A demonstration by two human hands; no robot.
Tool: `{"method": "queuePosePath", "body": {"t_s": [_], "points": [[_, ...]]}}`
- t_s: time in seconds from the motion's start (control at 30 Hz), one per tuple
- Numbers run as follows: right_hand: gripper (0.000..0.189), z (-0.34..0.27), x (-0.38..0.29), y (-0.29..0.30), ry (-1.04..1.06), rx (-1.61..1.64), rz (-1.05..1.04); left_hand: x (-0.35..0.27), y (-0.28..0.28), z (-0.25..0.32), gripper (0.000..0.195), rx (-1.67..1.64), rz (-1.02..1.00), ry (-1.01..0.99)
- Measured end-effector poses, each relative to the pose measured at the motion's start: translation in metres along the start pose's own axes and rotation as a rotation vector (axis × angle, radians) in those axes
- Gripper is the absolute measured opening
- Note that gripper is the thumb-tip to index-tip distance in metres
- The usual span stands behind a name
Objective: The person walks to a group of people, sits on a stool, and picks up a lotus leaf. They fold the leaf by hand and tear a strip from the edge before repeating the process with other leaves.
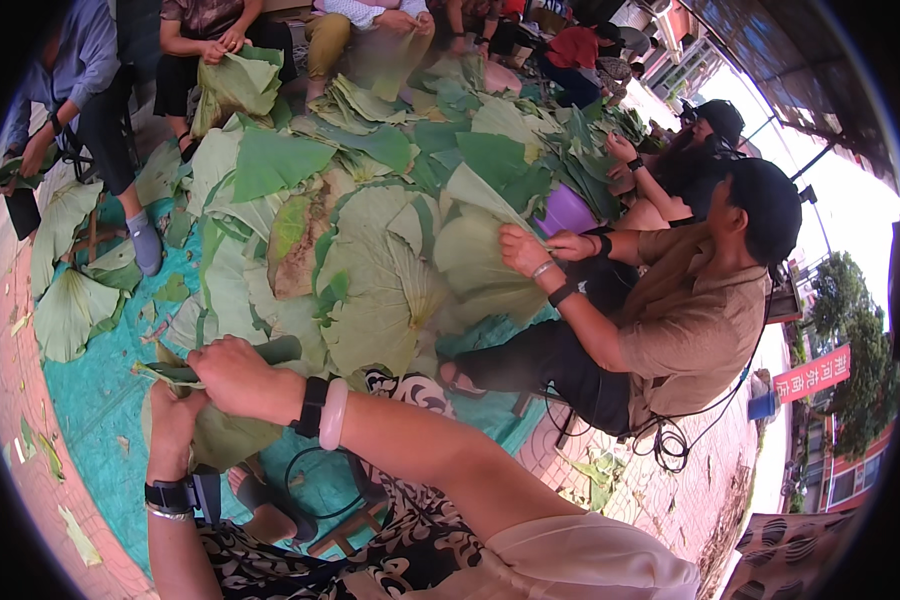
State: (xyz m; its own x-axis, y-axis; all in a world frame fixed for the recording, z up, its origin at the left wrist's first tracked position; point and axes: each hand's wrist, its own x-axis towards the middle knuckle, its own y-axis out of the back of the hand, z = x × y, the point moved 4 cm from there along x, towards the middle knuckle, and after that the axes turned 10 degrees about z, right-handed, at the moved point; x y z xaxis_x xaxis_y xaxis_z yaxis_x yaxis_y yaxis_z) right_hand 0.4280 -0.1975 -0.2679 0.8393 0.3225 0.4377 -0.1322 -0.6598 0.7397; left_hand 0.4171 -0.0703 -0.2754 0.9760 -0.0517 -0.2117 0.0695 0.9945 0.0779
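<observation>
My left hand (171, 420) grips a folded lotus leaf (232, 437) low at the left of the view. Close above it, my right hand (232, 373) is closed on the same leaf near its stem end. Part of the leaf hangs below my hands, its green edge sticking out to the left. Beyond my hands lies a big heap of lotus leaves (367, 277), pale undersides and darker green faces overlapping, with one browned leaf (300, 240) among them.
Under the heap spreads a teal tarp (97, 420) on brick paving. A co-worker (690, 315) at the right holds a folded leaf; several other people sit around the heap. A purple basin (566, 210) stands among the leaves. Black cables (667, 442) lie coiled behind that co-worker.
</observation>
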Motion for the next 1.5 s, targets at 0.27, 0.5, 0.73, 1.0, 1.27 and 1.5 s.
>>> {"method": "queuePosePath", "body": {"t_s": [0.27,0.5,0.73,1.0,1.27,1.5], "points": [[0.028,0.0021,0.0022,0.0047,-0.059,0.033,-0.013,-0.0005,0.0017,0.0029,0.019,0.016,0.050,-0.027],[0.026,0.0012,0.0030,0.0037,-0.050,0.043,-0.024,0.0006,0.0060,-0.0010,0.020,0.035,0.070,-0.037],[0.024,0.0002,0.0028,0.0046,-0.040,0.042,-0.032,0.0004,0.0069,-0.0020,0.021,0.059,0.092,-0.032],[0.024,0.0011,0.0024,0.0015,-0.017,0.034,-0.042,0.0022,0.0085,-0.0048,0.022,0.072,0.090,-0.048],[0.025,0.0012,0.0018,0.0030,-0.012,0.017,-0.038,0.0000,0.0036,0.0017,0.020,0.071,0.076,-0.049],[0.025,0.0000,0.0013,0.0014,-0.010,0.010,-0.045,0.0019,0.0055,-0.0023,0.018,0.097,0.064,-0.070]]}}
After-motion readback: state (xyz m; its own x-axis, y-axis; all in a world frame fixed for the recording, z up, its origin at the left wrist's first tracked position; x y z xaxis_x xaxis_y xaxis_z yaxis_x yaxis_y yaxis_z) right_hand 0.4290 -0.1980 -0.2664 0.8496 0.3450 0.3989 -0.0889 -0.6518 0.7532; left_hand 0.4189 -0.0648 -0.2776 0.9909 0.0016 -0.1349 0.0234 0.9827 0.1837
